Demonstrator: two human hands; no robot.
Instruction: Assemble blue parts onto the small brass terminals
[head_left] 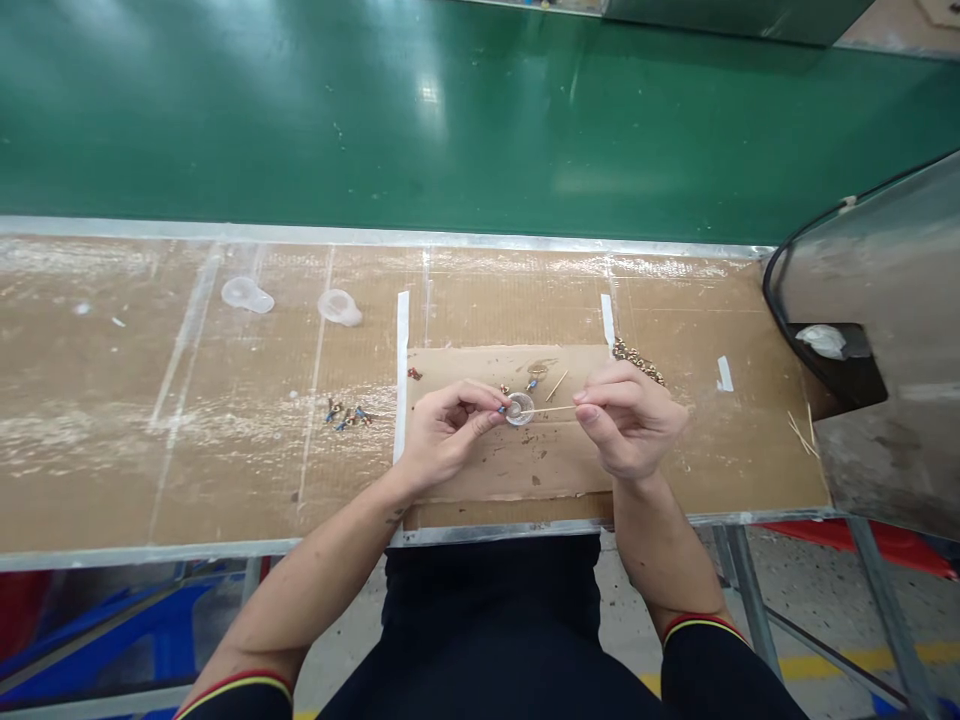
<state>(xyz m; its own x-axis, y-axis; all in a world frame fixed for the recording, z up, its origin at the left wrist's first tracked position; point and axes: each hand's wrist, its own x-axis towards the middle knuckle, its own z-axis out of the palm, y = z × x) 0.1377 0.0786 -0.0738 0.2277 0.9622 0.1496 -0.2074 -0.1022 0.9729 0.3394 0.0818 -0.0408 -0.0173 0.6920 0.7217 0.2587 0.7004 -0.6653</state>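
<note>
My left hand [446, 430] pinches a tiny blue-and-metal piece [502, 408] between thumb and fingertips. Beside it, a small clear round cup [520, 414] sits over the cardboard sheet [510, 470]. A thin wooden toothpick [556, 409] is gripped at its right end by the fingertips of my right hand [634, 425]. Its left tip reaches to the cup, close to the blue piece; whether they touch is too small to tell. Just behind lie another blue-and-gold piece [532, 384] and a loose toothpick [556, 387].
Gold-coloured small parts [637, 362] are heaped behind my right hand. Several blue-and-gold pieces [349, 414] lie to the left, with clear plastic cups [340, 307] farther back. Loose toothpicks [802, 434] rest near a metal housing [892, 300]. A green surface [450, 130] runs along the back.
</note>
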